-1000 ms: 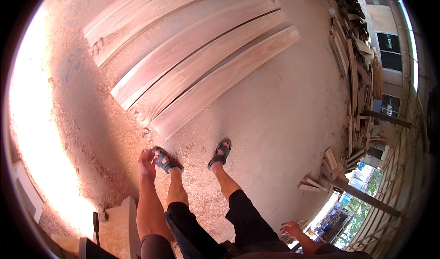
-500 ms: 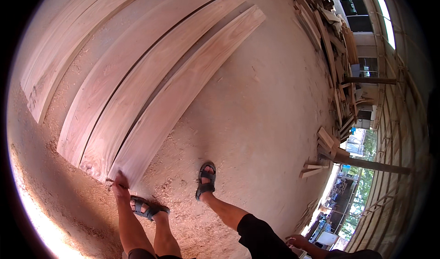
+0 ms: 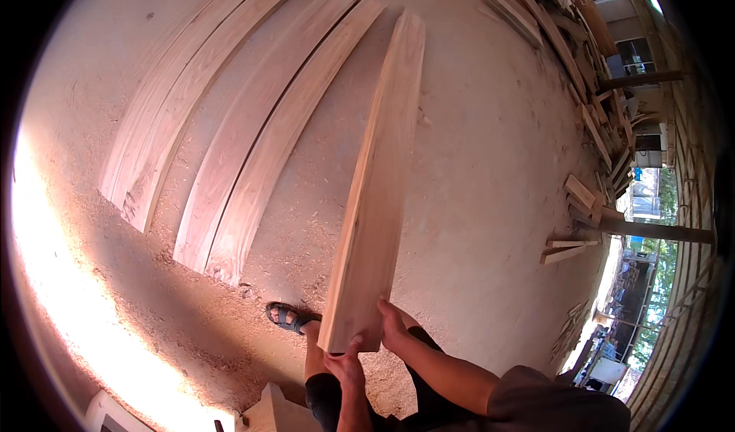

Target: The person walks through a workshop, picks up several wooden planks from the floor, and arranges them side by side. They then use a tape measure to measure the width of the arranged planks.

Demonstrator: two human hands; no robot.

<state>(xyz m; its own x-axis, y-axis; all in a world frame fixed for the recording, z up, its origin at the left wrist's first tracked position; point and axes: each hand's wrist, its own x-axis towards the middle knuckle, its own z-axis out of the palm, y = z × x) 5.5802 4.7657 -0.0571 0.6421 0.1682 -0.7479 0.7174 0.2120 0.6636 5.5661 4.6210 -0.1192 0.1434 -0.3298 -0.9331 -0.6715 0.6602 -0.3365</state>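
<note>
A long pale wooden plank [image 3: 375, 195] stretches away from me, its near end raised in both hands. My left hand [image 3: 347, 361] is closed on the near end, thumb on top and fingers underneath. Against the plank's right edge, close to that same end, my right hand [image 3: 392, 325] grips with its fingers mostly hidden. The far tip lies farther out over the floor; whether it touches the ground I cannot tell. Left of it, two planks lie side by side on the floor, the nearer plank [image 3: 287, 137] and its neighbour [image 3: 245, 126].
More planks [image 3: 180, 103] lie farther left. Wood shavings cover the dusty floor [image 3: 475, 202] around my sandalled foot [image 3: 287, 317]. A heap of timber offcuts [image 3: 570, 65] stands at the right, with short wood pieces [image 3: 570, 248] and a post [image 3: 658, 231] nearer. A pale block-like object [image 3: 272, 410] sits at the lower left.
The rightmost plank has been lifted at its near end and swung right, away from the two beside it. My right hand has come in from the right side onto the plank.
</note>
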